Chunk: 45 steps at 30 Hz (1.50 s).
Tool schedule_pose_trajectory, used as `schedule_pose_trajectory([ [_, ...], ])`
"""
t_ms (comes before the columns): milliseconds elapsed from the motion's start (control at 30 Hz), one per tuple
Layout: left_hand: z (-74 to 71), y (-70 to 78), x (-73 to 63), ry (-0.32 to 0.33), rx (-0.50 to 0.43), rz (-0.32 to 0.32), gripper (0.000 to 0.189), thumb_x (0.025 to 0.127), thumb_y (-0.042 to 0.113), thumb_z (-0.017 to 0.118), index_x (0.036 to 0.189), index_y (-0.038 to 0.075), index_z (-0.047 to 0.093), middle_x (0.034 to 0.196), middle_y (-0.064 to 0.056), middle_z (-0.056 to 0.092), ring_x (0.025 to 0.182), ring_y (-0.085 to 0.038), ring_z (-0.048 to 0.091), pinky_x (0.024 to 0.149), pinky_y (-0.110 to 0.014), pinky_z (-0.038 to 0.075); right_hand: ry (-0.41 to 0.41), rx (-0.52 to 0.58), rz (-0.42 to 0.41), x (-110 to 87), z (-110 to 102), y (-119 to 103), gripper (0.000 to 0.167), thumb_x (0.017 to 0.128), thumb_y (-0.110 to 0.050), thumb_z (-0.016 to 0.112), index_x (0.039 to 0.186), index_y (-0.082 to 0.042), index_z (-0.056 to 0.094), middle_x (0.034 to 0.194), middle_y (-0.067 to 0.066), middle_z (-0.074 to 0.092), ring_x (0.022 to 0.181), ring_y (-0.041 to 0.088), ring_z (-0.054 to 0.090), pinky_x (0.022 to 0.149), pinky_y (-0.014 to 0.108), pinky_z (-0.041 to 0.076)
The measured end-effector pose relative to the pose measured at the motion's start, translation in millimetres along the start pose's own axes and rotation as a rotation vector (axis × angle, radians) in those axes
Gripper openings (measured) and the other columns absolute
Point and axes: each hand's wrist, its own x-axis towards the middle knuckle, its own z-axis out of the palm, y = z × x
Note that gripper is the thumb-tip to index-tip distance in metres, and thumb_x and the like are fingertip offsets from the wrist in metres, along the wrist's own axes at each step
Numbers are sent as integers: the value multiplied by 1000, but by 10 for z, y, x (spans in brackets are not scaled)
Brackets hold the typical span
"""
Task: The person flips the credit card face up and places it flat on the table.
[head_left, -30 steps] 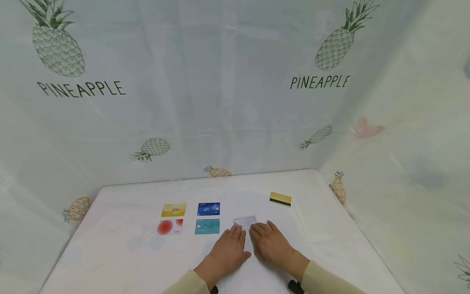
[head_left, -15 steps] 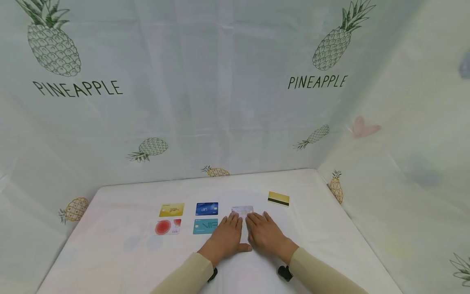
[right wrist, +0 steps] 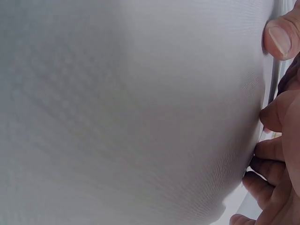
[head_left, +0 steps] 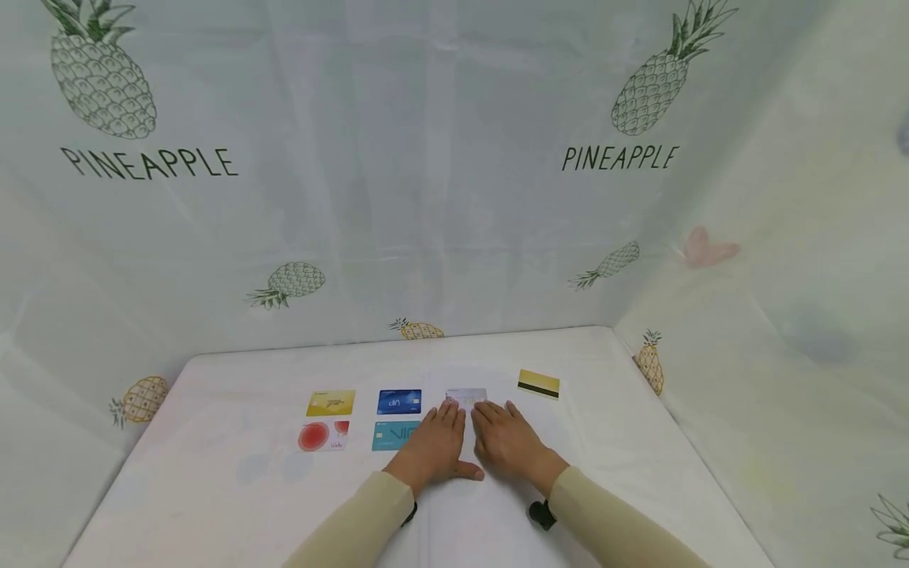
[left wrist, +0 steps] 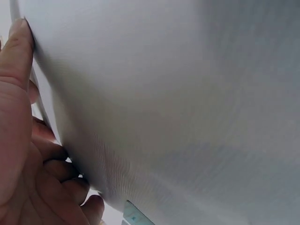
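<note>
A pale lilac card lies flat on the white table cover in the head view, its near edge partly hidden by fingertips. On its near left edge rest the fingers of my left hand, stretched forward with the thumb out to the side. My right hand touches the near right part of the same card with its fingertips. Close by on the left are a blue card and a teal card, whose right end my left hand partly covers. Neither wrist view shows the pale card clearly.
Farther left lie a yellow card and a white card with a red round print. To the right, a yellow card with a black stripe lies slightly turned. A pineapple-print curtain hangs behind the table.
Both hands have moved forward, and the pale card has slid away from me with them, now roughly level with the blue card. The other cards stay in place.
</note>
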Motion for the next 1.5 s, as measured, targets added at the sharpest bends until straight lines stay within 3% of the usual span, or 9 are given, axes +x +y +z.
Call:
schedule_pose_trajectory([
  [400, -25, 5, -25, -5, -11, -20, 116, 83, 85, 62, 161, 2, 40, 169, -16, 37, 159, -29, 33, 127, -45, 31, -18, 62, 14, -80, 19, 102, 57, 108, -34, 55, 154, -1, 50, 162, 14, 48, 152, 33, 44, 121, 61, 36],
  [600, -73, 36, -28, -5, -4, -28, 115, 83, 84, 63, 160, 2, 42, 168, -15, 39, 159, -28, 33, 128, -45, 30, -14, 104, 156, -156, -28, 404, 72, 105, -44, 62, 157, 2, 43, 166, 19, 41, 155, 38, 37, 124, 64, 29],
  [867, -24, 32, -2, -20, -16, -51, 116, 80, 85, 64, 161, 5, 41, 170, -13, 37, 159, -27, 33, 129, -45, 29, -87, 136, 301, -302, -9, 777, 84, 105, -56, 57, 158, 6, 38, 168, 26, 33, 157, 44, 30, 124, 71, 21],
  [1267, -6, 38, -26, -18, -36, -60, 117, 80, 85, 64, 161, 5, 40, 170, -15, 35, 160, -29, 32, 129, -46, 28, -62, 119, 297, -553, 7, 725, 77, 106, -53, 55, 155, 6, 44, 164, 25, 41, 154, 45, 37, 122, 71, 25],
  [1500, -12, 22, -30, 3, -30, -47, 117, 81, 85, 64, 161, 3, 40, 169, -16, 36, 159, -29, 33, 129, -48, 28, -64, 148, 301, -680, 15, 621, 74, 109, -50, 51, 156, 6, 44, 166, 24, 38, 156, 44, 33, 124, 68, 24],
])
